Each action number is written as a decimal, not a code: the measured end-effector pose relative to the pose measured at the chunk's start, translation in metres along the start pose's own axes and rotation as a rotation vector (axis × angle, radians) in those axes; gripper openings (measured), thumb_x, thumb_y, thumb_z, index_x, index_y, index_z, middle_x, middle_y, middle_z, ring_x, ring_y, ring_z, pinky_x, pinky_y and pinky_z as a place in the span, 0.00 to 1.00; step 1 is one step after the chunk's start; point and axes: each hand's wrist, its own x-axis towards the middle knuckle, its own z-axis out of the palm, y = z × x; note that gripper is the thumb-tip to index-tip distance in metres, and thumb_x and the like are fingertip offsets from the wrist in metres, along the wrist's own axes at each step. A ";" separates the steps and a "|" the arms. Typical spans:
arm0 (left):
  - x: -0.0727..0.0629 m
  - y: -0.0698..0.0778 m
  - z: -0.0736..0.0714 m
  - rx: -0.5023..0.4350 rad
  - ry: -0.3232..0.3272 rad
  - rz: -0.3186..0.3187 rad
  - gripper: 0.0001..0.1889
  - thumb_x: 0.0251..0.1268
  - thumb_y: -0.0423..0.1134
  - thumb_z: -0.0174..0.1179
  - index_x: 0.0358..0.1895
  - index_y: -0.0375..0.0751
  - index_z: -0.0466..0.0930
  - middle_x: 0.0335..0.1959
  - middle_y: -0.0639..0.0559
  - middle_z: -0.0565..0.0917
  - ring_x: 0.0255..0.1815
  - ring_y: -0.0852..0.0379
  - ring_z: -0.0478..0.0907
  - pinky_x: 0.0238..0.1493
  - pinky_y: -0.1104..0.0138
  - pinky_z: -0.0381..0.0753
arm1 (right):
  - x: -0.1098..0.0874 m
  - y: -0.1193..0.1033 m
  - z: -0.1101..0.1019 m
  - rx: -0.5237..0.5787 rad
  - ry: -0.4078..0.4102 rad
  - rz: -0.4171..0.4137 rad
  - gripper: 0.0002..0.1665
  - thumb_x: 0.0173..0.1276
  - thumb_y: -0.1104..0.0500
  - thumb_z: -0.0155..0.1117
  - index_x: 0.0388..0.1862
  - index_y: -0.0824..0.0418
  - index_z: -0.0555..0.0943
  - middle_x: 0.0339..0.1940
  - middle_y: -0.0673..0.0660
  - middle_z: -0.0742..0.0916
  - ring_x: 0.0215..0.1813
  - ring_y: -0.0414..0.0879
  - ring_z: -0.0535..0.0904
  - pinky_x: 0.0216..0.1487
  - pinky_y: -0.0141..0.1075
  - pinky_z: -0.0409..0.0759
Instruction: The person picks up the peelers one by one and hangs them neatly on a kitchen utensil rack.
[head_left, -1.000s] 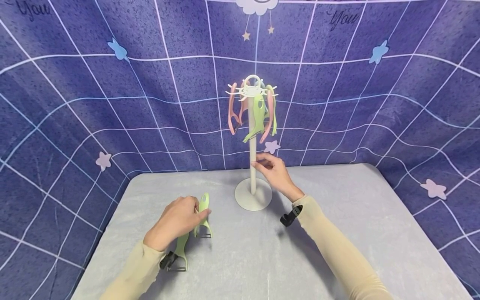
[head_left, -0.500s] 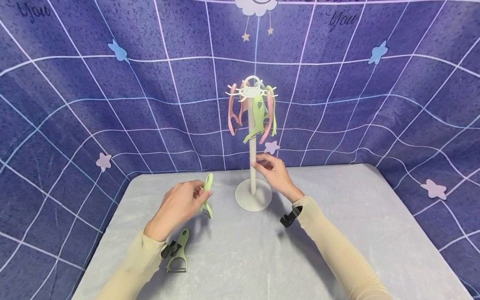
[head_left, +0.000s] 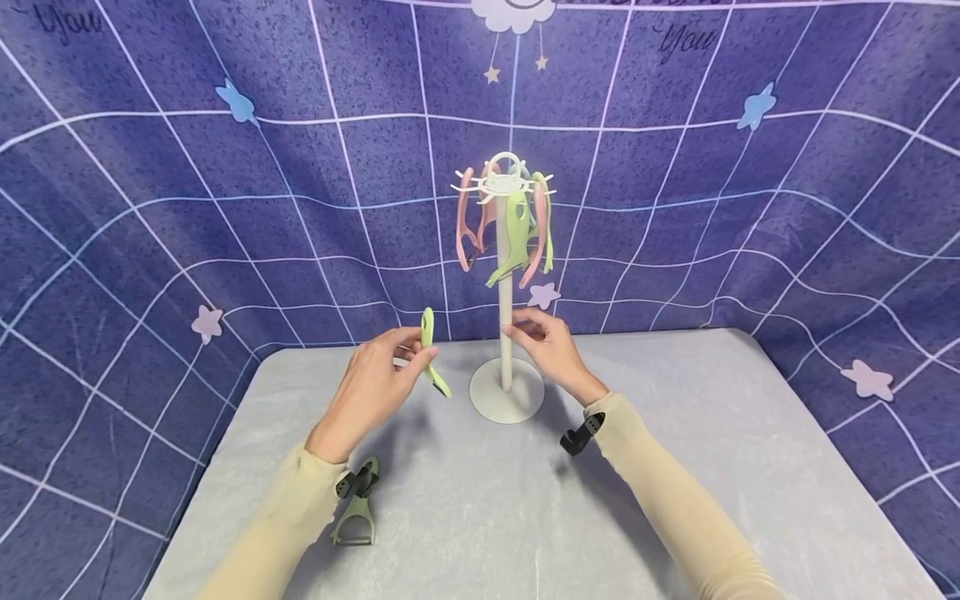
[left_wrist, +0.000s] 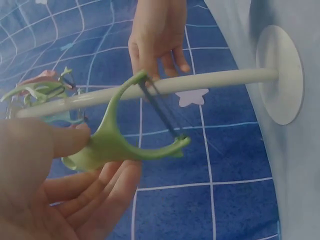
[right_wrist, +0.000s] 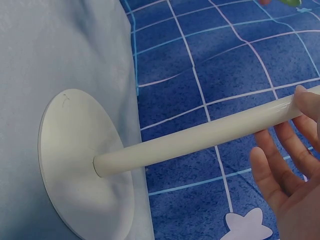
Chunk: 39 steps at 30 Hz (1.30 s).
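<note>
My left hand (head_left: 378,379) pinches a green Y-shaped peeler (head_left: 428,350) by its handle, held above the table left of the white stand (head_left: 506,292). In the left wrist view the peeler (left_wrist: 107,135) shows its forked head and metal blade turned away from the thumb. My right hand (head_left: 551,342) grips the stand's pole, thumb and fingers around it, as the pole (right_wrist: 200,140) in the right wrist view shows. Pink peelers (head_left: 462,221) and green peelers (head_left: 517,229) hang from the hooks at the stand's top. A bluish one is mostly hidden behind them.
Another green peeler (head_left: 356,521) lies on the grey table (head_left: 480,517), partly covered by the left wrist's black camera (head_left: 357,482). The stand's round base (head_left: 487,404) sits near the table's back edge. A blue gridded curtain (head_left: 337,208) rises behind.
My left hand has lifted the green peeler off the table and carried it up and right, nearer the stand. The right hand stays on the pole.
</note>
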 end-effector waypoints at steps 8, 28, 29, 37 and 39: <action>0.017 0.014 -0.004 0.025 0.117 0.081 0.13 0.76 0.45 0.69 0.50 0.38 0.87 0.37 0.50 0.87 0.42 0.52 0.89 0.42 0.57 0.92 | 0.000 -0.001 0.000 0.004 0.004 -0.004 0.14 0.75 0.59 0.74 0.56 0.61 0.89 0.49 0.60 0.92 0.43 0.47 0.88 0.43 0.32 0.86; 0.062 0.053 -0.029 0.005 0.226 0.198 0.15 0.78 0.45 0.67 0.53 0.35 0.86 0.38 0.50 0.85 0.41 0.55 0.88 0.36 0.59 0.90 | -0.001 -0.001 0.000 0.019 0.005 -0.012 0.14 0.76 0.59 0.73 0.56 0.62 0.89 0.49 0.60 0.92 0.43 0.48 0.89 0.44 0.32 0.87; 0.064 0.055 -0.030 0.003 0.228 0.200 0.15 0.78 0.46 0.67 0.53 0.35 0.86 0.39 0.50 0.85 0.41 0.55 0.88 0.36 0.59 0.90 | -0.001 -0.001 0.000 0.022 0.004 -0.012 0.14 0.75 0.59 0.73 0.56 0.62 0.89 0.49 0.61 0.92 0.43 0.48 0.89 0.43 0.32 0.87; 0.076 0.065 -0.039 -0.023 0.243 0.233 0.17 0.79 0.47 0.66 0.56 0.37 0.86 0.41 0.50 0.85 0.44 0.57 0.89 0.38 0.61 0.90 | 0.000 -0.001 0.000 0.012 0.004 -0.011 0.14 0.76 0.59 0.73 0.56 0.62 0.89 0.49 0.61 0.91 0.42 0.49 0.88 0.43 0.31 0.86; 0.078 0.067 -0.041 -0.028 0.247 0.243 0.17 0.79 0.46 0.66 0.57 0.36 0.85 0.41 0.50 0.86 0.44 0.57 0.89 0.38 0.61 0.89 | -0.001 -0.001 0.001 0.009 0.003 -0.009 0.14 0.76 0.59 0.73 0.56 0.62 0.89 0.49 0.61 0.91 0.42 0.48 0.88 0.42 0.31 0.86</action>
